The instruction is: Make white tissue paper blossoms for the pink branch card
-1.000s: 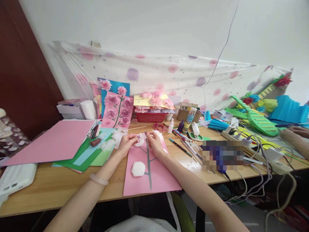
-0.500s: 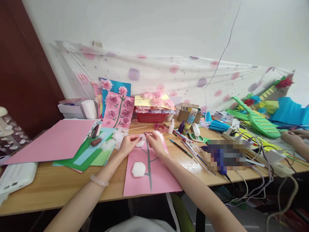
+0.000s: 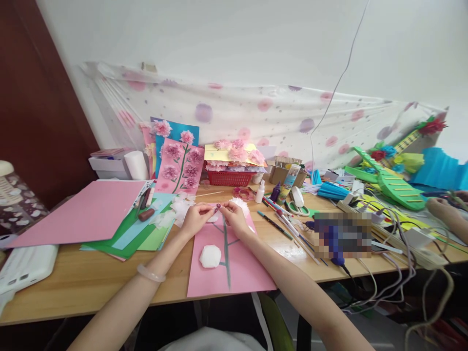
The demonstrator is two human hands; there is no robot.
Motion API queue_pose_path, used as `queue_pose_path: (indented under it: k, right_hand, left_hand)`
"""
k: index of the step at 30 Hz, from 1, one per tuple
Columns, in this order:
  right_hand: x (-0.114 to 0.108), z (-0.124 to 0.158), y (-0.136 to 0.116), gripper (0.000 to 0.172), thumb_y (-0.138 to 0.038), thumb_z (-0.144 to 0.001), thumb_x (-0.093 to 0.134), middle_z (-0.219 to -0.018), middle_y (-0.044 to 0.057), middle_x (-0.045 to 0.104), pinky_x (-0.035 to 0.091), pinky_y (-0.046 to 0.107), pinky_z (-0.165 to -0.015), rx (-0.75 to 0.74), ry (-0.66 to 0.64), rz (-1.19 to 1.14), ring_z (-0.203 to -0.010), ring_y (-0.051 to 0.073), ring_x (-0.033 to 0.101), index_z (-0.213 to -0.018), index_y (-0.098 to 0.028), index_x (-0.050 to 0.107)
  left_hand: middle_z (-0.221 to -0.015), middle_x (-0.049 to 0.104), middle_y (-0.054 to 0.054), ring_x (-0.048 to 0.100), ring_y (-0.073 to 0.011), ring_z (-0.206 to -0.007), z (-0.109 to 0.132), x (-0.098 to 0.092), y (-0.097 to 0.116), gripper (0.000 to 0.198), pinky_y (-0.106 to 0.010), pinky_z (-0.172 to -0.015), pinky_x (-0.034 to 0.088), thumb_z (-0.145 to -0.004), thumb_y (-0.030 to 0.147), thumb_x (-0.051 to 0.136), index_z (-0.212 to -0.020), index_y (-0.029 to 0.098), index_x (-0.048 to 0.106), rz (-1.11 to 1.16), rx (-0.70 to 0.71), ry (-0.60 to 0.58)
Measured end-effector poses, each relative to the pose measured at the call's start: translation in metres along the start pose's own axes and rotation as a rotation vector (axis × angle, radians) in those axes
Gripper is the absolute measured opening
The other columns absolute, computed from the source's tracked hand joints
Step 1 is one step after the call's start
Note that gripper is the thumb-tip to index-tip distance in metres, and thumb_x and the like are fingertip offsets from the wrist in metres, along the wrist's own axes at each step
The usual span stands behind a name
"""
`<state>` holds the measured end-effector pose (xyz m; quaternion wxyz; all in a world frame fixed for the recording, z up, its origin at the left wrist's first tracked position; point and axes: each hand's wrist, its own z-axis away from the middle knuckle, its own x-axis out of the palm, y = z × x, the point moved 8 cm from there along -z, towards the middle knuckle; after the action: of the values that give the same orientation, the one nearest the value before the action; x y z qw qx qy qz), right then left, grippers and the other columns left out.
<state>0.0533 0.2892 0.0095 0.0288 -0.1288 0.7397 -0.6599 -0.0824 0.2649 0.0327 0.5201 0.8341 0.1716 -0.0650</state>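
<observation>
A pink sheet (image 3: 204, 282) lies at the table's front edge, with a grey-green branching stem (image 3: 226, 253) painted on it. A flat, round wad of white tissue paper (image 3: 210, 256) sits left of the stem. Near the sheet's far end, my left hand (image 3: 199, 218) and my right hand (image 3: 235, 219) meet, their fingertips pinched together. White tissue paper (image 3: 212, 219) shows just under the fingers, and they seem to grip its thin layers, mostly hidden. Beyond my right hand is a fluffed white tissue flower (image 3: 241, 204). Another white piece is partly covered by my right wrist.
Loose tissue scraps (image 3: 178, 207) and coloured sheets (image 3: 120, 246) lie to the left. Pens and brushes (image 3: 283, 226), a white bottle (image 3: 260, 191) and tangled cables (image 3: 398, 258) are to the right. Behind stand a red basket (image 3: 230, 178) and a finished flower picture (image 3: 175, 168). Another person's hand (image 3: 444, 212) is far right.
My fingertips have come together over the white tissue paper, the right hand shifting slightly left. The sheet and the tissue wad stay in place. The other person's hand has moved slightly.
</observation>
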Motion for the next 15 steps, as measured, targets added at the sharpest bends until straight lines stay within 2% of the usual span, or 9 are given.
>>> queue_pose_path:
  k: [2, 5, 8, 10, 12, 14, 15]
  right_hand:
    - [-0.001, 0.0, 0.001, 0.035, -0.047, -0.061, 0.069, -0.045, -0.01, 0.03, 0.012, 0.024, -0.041, 0.018, -0.005, -0.02, -0.041, 0.006, 0.019, -0.069, -0.019, 0.05]
    - [-0.002, -0.001, 0.005, 0.035, -0.046, -0.063, 0.067, -0.045, -0.011, 0.026, 0.01, 0.022, -0.042, 0.052, -0.014, -0.068, -0.04, 0.005, 0.018, -0.068, -0.021, 0.043]
    - [-0.003, -0.002, 0.009, 0.035, -0.043, -0.064, 0.065, -0.047, -0.012, 0.025, 0.008, 0.022, -0.041, 0.085, -0.015, -0.124, -0.04, 0.005, 0.016, -0.067, -0.022, 0.036]
    - [-0.002, -0.003, 0.011, 0.035, -0.041, -0.065, 0.063, -0.047, -0.011, 0.026, 0.008, 0.021, -0.04, 0.102, -0.012, -0.154, -0.04, 0.005, 0.016, -0.067, -0.023, 0.033]
    - [-0.001, -0.004, 0.013, 0.035, -0.041, -0.066, 0.062, -0.048, -0.011, 0.029, 0.008, 0.021, -0.04, 0.115, -0.011, -0.177, -0.04, 0.005, 0.016, -0.067, -0.023, 0.032]
    - [0.0, -0.004, 0.015, 0.035, -0.041, -0.066, 0.063, -0.048, -0.01, 0.031, 0.007, 0.021, -0.039, 0.123, -0.018, -0.195, -0.04, 0.005, 0.017, -0.067, -0.023, 0.032]
    - [0.0, -0.005, 0.015, 0.036, -0.042, -0.067, 0.063, -0.049, -0.01, 0.031, 0.007, 0.021, -0.039, 0.126, -0.027, -0.202, -0.04, 0.005, 0.017, -0.067, -0.023, 0.033]
  left_hand:
    - [-0.078, 0.071, -0.007, 0.063, -0.0222, -0.08, -0.002, -0.007, -0.004, 0.019, -0.031, -0.076, 0.047, -0.069, 0.034, 0.062, -0.067, 0.018, 0.072, -0.052, -0.038, 0.036]
    - [-0.075, 0.069, -0.009, 0.061, -0.0282, -0.084, -0.006, -0.035, -0.016, 0.024, -0.037, -0.08, 0.043, -0.073, 0.034, 0.056, -0.063, 0.017, 0.07, -0.182, -0.122, 0.169]
    - [-0.096, 0.065, -0.015, 0.048, -0.0392, -0.11, -0.007, -0.071, -0.021, 0.011, -0.047, -0.091, 0.034, -0.067, 0.025, 0.06, -0.066, 0.017, 0.068, -0.339, -0.177, 0.355]
    - [-0.109, 0.06, -0.016, 0.039, -0.0395, -0.119, -0.006, -0.086, -0.013, 0.011, -0.05, -0.095, 0.03, -0.066, 0.02, 0.061, -0.074, 0.017, 0.067, -0.467, -0.134, 0.457]
    - [-0.105, 0.061, -0.013, 0.046, -0.0335, -0.112, -0.006, -0.081, 0.0, 0.012, -0.047, -0.096, 0.031, -0.07, 0.021, 0.059, -0.08, 0.018, 0.066, -0.498, -0.02, 0.45]
    - [-0.096, 0.064, -0.009, 0.055, -0.0266, -0.101, -0.007, -0.059, 0.008, 0.014, -0.041, -0.094, 0.036, -0.074, 0.027, 0.058, -0.084, 0.019, 0.065, -0.355, 0.069, 0.318]
    - [-0.094, 0.065, -0.008, 0.057, -0.0244, -0.097, -0.006, -0.045, 0.008, 0.017, -0.038, -0.092, 0.038, -0.073, 0.029, 0.06, -0.086, 0.019, 0.064, -0.229, 0.069, 0.234]
